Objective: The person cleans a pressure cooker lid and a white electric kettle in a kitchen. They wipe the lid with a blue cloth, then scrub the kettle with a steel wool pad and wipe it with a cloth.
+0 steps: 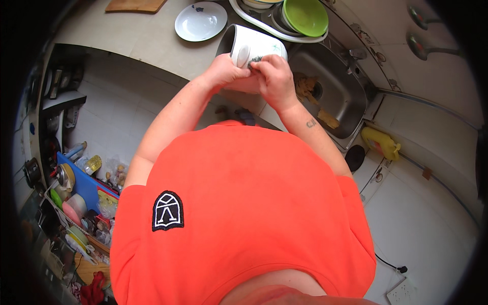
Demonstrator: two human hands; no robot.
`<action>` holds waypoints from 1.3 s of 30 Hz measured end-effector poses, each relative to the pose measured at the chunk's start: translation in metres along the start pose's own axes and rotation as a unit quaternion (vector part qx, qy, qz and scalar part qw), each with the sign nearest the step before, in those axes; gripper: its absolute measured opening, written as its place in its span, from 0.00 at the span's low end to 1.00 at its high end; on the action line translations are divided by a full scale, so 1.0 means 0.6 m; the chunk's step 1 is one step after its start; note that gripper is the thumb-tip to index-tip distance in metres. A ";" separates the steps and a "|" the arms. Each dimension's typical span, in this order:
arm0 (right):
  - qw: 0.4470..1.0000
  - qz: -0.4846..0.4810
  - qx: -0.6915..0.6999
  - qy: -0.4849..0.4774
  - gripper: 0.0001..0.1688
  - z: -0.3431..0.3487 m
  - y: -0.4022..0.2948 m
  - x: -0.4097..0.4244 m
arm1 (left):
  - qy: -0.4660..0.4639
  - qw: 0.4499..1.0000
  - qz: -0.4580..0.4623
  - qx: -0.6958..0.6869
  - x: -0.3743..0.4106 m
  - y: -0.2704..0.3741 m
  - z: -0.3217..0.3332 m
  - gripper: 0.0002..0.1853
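Over the edge of the worktop, a white pot lies tipped on its side, its dark inside facing left. A lug handle and a green pattern show on its outer wall. My left hand grips the pot by its rim side, the thumb lying below the handle. Pinched in the fingers of my right hand is a dark scouring pad, pressed to the outer wall beside the handle. The underside of the pot is partly hidden by my hands.
A white plate and a wooden board lie farther back. A white-rimmed rack holds a green bowl and other dishes. The steel sink contains yellowish scraps or cloth. A yellow bottle is right of it.
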State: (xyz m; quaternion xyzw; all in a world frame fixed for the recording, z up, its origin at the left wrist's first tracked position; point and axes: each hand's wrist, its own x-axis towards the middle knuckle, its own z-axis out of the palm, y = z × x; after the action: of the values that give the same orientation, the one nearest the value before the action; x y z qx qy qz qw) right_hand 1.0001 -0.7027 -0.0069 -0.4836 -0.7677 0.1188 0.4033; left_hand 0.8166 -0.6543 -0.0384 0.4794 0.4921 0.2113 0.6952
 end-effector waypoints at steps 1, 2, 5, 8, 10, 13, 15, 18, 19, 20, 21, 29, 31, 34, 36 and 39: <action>1.000 0.010 0.000 -0.001 0.07 0.000 0.005 0.014 | -0.010 1.000 -0.001 0.021 0.002 0.001 -0.002 0.24; 1.000 0.019 0.001 -0.002 0.08 0.002 0.012 0.028 | -0.017 1.000 0.005 0.011 0.002 0.001 -0.002 0.25; 0.996 0.082 0.013 -0.021 0.07 0.005 0.037 0.063 | -0.041 0.996 0.074 -0.014 -0.005 0.014 -0.006 0.25; 0.987 0.143 0.030 -0.065 0.09 -0.002 0.043 0.082 | -0.092 0.984 0.132 -0.080 -0.015 -0.067 -0.023 0.24; 0.977 0.194 0.060 -0.068 0.13 -0.010 0.058 0.095 | -0.102 0.987 0.104 -0.066 -0.019 -0.075 -0.017 0.23; 0.980 0.176 0.092 -0.015 0.11 -0.025 0.047 0.151 | -0.081 0.986 0.108 -0.102 -0.022 -0.067 -0.007 0.20; 0.998 0.028 0.043 -0.033 0.09 -0.041 -0.010 0.177 | -0.054 0.987 0.096 -0.114 -0.032 -0.049 -0.007 0.19; 0.959 -0.140 -0.193 -0.154 0.09 -0.014 -0.084 0.156 | 0.029 0.985 0.108 -0.130 -0.035 -0.054 0.009 0.18; 0.947 -0.172 -0.233 -0.137 0.07 0.005 -0.073 0.144 | 0.053 0.991 0.120 -0.013 -0.037 -0.042 0.014 0.21; 0.950 -0.167 -0.237 -0.118 0.05 0.021 -0.060 0.140 | 0.058 0.991 0.121 0.016 -0.043 -0.033 0.023 0.23; 0.952 -0.168 -0.236 -0.099 0.04 0.037 -0.058 0.147 | 0.069 0.989 0.121 0.045 -0.049 -0.028 0.029 0.24; 0.904 -0.090 -0.369 -0.196 0.02 0.090 -0.033 0.190 | 0.087 0.991 0.074 0.067 -0.051 -0.052 0.060 0.22; 0.898 -0.158 -0.376 -0.165 0.06 0.066 -0.064 0.154 | 0.063 0.988 0.051 0.133 -0.065 -0.043 0.054 0.22; 0.905 -0.160 -0.357 -0.169 0.12 0.040 -0.107 0.113 | 0.085 0.964 0.124 0.221 -0.023 -0.092 0.054 0.17; 0.912 -0.158 -0.350 -0.144 0.17 0.041 -0.111 0.082 | 0.068 0.920 0.181 0.341 -0.024 -0.066 0.048 0.12; 0.926 -0.176 -0.315 -0.108 0.12 0.059 -0.092 0.101 | 0.082 0.886 0.226 0.397 -0.014 -0.076 0.044 0.11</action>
State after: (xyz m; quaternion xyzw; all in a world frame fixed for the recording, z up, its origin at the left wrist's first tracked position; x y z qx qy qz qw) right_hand 0.9262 -0.6722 0.0323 -0.4267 -0.8775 -0.1501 0.1593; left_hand 0.8284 -0.6934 -0.0731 0.7944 0.4687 0.1881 0.3375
